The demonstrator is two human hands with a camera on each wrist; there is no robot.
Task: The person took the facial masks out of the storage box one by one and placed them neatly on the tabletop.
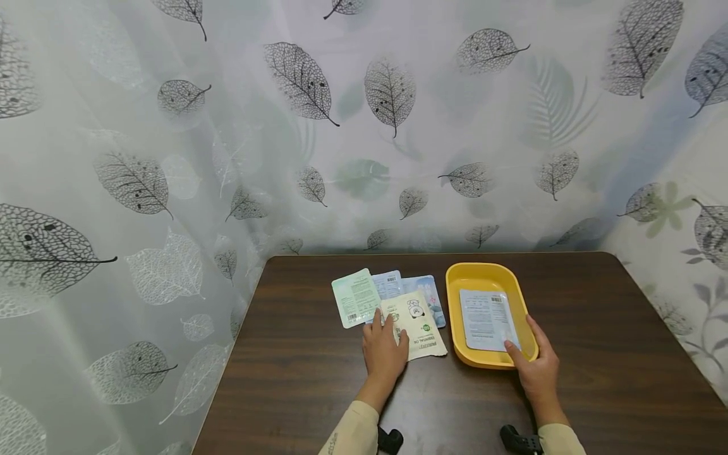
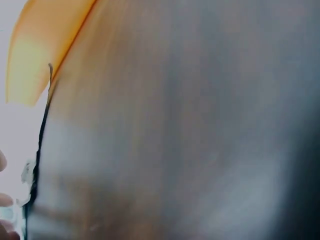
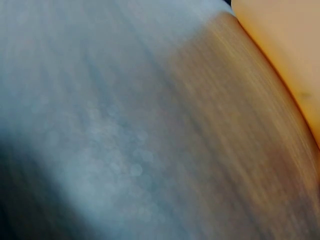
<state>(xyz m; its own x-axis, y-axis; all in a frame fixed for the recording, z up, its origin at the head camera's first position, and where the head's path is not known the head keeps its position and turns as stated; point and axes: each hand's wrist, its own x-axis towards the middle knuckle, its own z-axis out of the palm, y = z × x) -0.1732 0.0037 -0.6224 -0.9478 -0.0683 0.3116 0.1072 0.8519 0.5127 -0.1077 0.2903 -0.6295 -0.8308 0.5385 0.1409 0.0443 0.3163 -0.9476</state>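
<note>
In the head view my left hand (image 1: 385, 347) touches the left edge of a cream sheet-mask packet (image 1: 419, 335) with a panda drawing, its fingers spread. Under and behind that packet lie a pale green packet (image 1: 354, 294) and two bluish packets, one light blue (image 1: 388, 282) and one with a picture (image 1: 428, 291). My right hand (image 1: 537, 370) grips the near right corner of a yellow tray (image 1: 463, 278), thumb over the rim and fingers along the outer side. Inside the tray lies a silvery-blue packet (image 1: 486, 319), text side up.
The dark wooden table (image 1: 296, 379) carries everything. Behind and to the left hangs a leaf-printed curtain (image 1: 352, 139). Both wrist views are blurred, with a strip of the yellow tray at the left wrist view's top left (image 2: 42, 45) and the right wrist view's upper right (image 3: 290, 45).
</note>
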